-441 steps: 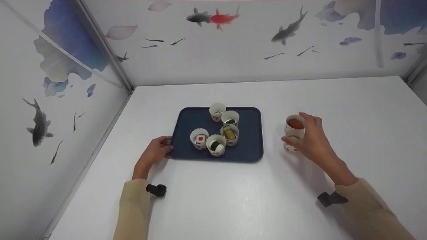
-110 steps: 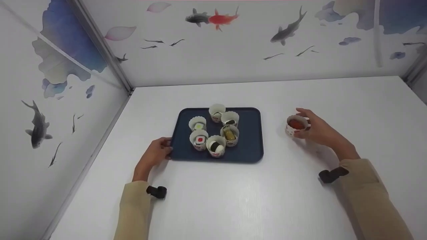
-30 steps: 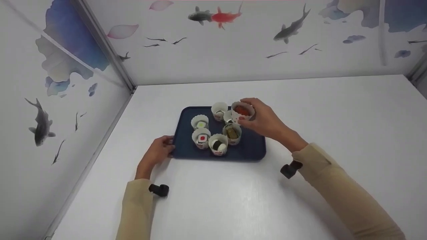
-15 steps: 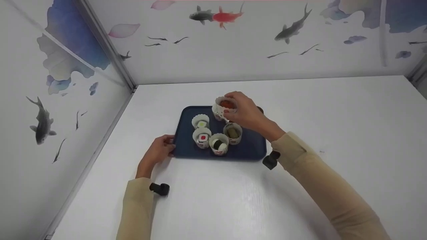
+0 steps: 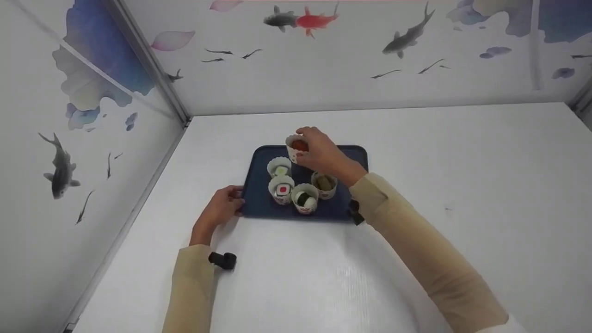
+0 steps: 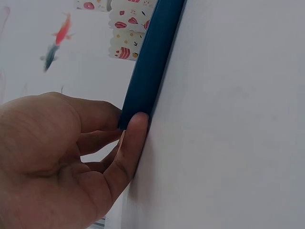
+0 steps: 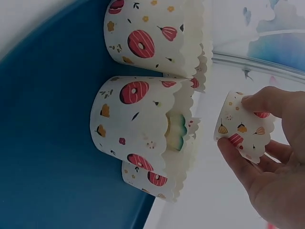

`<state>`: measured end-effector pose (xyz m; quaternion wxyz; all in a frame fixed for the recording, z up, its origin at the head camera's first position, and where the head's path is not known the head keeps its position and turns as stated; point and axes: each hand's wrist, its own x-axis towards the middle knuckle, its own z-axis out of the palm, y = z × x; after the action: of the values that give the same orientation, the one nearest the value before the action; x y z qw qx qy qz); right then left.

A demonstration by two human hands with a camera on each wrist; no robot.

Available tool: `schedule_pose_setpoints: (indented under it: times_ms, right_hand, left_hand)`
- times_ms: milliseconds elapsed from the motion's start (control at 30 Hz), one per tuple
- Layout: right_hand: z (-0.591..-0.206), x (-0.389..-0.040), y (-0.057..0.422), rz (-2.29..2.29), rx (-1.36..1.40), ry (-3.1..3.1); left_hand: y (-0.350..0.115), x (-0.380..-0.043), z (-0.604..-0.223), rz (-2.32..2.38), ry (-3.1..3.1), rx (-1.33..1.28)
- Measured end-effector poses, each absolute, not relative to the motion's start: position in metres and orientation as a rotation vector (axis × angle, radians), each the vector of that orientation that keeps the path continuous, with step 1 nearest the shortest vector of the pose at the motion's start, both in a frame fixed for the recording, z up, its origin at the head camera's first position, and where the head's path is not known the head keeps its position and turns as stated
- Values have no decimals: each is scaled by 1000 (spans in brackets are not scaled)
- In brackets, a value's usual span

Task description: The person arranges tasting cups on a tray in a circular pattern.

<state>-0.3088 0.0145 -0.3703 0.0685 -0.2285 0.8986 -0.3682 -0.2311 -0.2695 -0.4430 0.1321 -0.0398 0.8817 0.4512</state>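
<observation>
My right hand (image 5: pixel 326 155) holds a patterned paper baking cup (image 5: pixel 292 151) with red food in it by its sides, raised over the back of the dark blue tray (image 5: pixel 259 208). In the right wrist view this cup (image 7: pixel 240 129) is apart from the others. Left of the tray, my left hand (image 5: pixel 220 209) grips its edge; the left wrist view has the thumb (image 6: pixel 136 129) pressed on the rim. Similar cups stand on the tray: one with a green-centred roll (image 5: pixel 280 171), one with a red-centred roll (image 5: pixel 282 190), one with a black-banded white piece (image 5: pixel 305 200), one with brownish food (image 5: pixel 324 186). My right hand hides the cups behind.
The tray lies on a white table (image 5: pixel 296 273). A white wall (image 5: pixel 296 88) with painted fish closes off the back, and another wall (image 5: pixel 27 222) runs along the left.
My right hand picked up the red-food cup from the table at right and carried it left over the tray's back. Earlier, the green-centred roll cup was added to the tray. My left hand stayed put.
</observation>
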Motion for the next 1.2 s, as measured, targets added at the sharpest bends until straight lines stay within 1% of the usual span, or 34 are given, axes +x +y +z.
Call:
schedule_pose_setpoints:
  times_ms: [233,567,800,1200]
  right_hand:
    - [-376,-315,8,-997,-786,2746]
    - [-379,-323,-6,-1008,-740,2854]
    - [-381,-330,-18,-1035,-701,2838]
    - [-388,-332,-23,-859,-788,2924]
  left_hand:
    - [-267,-233,-443,1350,2541,-110]
    - [-269,-232,-443,1332,2551,-144]
    - [-268,-232,-443,1344,2542,-118]
    - [-270,-233,-444,1334,2554,-109]
